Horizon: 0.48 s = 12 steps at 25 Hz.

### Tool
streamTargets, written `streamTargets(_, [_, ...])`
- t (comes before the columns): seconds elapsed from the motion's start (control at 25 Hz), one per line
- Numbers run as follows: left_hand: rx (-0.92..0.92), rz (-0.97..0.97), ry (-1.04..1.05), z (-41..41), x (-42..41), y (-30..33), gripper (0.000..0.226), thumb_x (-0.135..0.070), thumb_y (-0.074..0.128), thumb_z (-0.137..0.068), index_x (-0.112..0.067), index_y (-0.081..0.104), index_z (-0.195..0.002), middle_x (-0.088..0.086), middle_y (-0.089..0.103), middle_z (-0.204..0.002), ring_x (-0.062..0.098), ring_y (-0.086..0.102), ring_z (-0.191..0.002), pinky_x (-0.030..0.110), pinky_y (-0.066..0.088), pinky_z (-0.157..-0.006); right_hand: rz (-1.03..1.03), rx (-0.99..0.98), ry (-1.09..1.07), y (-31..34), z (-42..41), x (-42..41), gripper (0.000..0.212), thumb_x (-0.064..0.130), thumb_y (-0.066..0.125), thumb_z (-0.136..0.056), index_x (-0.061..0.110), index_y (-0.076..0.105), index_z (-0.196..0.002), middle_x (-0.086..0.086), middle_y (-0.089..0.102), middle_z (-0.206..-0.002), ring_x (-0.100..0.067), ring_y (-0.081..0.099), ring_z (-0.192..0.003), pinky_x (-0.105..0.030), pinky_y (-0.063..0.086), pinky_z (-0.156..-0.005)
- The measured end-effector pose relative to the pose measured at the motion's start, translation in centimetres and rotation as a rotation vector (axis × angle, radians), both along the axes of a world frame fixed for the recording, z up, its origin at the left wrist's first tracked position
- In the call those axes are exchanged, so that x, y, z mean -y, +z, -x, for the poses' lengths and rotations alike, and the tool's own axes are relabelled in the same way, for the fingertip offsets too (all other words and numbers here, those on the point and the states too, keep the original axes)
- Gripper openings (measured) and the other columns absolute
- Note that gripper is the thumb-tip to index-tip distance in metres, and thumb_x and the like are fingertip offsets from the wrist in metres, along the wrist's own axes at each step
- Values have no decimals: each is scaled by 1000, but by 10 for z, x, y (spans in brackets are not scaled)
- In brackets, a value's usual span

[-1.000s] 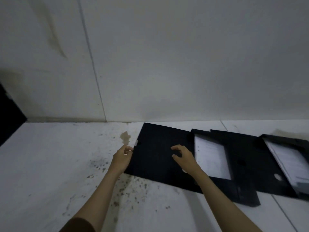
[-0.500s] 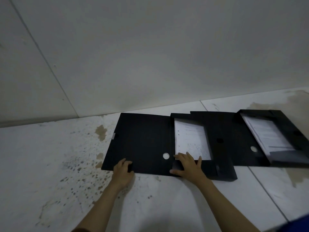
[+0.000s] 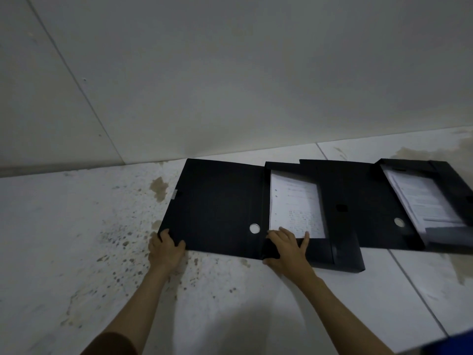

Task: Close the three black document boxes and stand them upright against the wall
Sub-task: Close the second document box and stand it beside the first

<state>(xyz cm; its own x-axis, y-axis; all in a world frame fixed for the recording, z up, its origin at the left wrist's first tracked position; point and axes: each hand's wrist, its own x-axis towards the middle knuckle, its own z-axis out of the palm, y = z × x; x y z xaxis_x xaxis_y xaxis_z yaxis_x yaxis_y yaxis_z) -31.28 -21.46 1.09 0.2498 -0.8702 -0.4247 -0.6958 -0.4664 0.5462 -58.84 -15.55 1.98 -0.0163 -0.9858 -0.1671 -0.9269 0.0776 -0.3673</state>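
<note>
White wall (image 3: 230,73) meets a stained floor (image 3: 76,239); two open document boxes (image 3: 217,206) lie flat near that edge, papers (image 3: 294,203) showing. Left hand (image 3: 165,249) fingers grasp the lid's near corner; right hand (image 3: 286,248) fingers press spread on the tray's near edge.

We can read no text: the printed lines on the white paper sheets (image 3: 294,206) in the open black document boxes (image 3: 217,206) are blurred.

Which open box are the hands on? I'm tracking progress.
The left box: left hand on its lid corner, right hand at its tray; the right box lies untouched.
</note>
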Motion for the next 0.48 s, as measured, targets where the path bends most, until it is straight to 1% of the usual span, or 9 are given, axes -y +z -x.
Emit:
streamTargets(0.12, [-1, -5, 32, -5, 4, 1, 67, -27, 50, -89, -7, 16, -144, 22, 16, -152, 37, 17, -139, 50, 21, -114, 1, 5, 22, 1, -6, 0, 54, 30, 68, -77, 23, 44, -124, 6, 44, -137, -16, 18, -141, -63, -17, -106])
streamTargets(0.32, [10, -5, 128, -17, 8, 10, 62, -25, 51, -89, -7, 23, -141, 23, 21, -148, 39, 22, -133, 47, 27, -108, -12, 31, 68, 3, -18, 0, 51, 29, 67, -78, 23, 44, -124, 6, 42, -140, -16, 17, -142, -61, -19, -106])
streamTargets(0.4, [-22, -3, 217, -32, 12, 9, 57, -26, 52, -87, -8, 30, -138, 24, 30, -144, 40, 29, -130, 47, 31, -107, -15, 36, 81, 4, -20, 1, 51, 29, 67, -78, 23, 45, -124, 6, 42, -140, -15, 16, -142, -61, -20, -106])
streamTargets(0.48, [-106, 43, 316, -49, 13, 11, 51, -23, 54, -86, -8, 38, -132, 23, 44, -138, 40, 39, -125, 47, 36, -105, -18, 34, 104, 3, -22, 0, 52, 30, 68, -77, 23, 45, -123, 7, 42, -140, -15, 15, -142, -61, -20, -105])
